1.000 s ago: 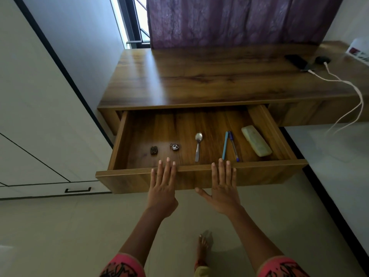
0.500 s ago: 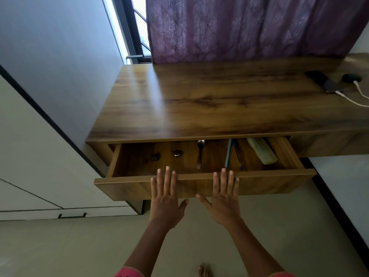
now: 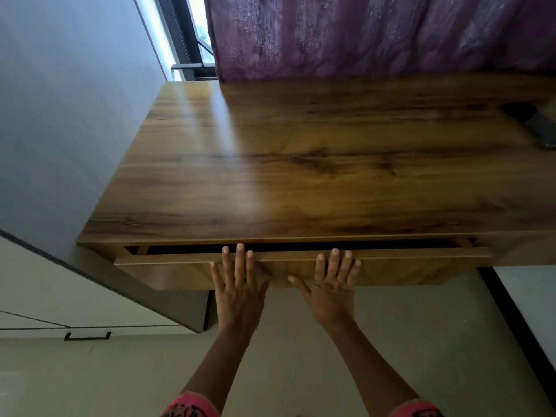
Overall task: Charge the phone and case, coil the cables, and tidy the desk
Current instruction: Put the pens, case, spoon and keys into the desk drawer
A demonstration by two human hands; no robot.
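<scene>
Daylight from window (image 3: 192, 31), glare streak on desk (image 3: 234, 136), soft blur, wide-angle bending

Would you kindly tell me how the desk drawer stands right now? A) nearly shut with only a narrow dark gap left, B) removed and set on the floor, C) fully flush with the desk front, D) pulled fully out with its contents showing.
A: the drawer shows only a thin dark slit under the desk top, with the left hand and right hand flat against its front.
</scene>
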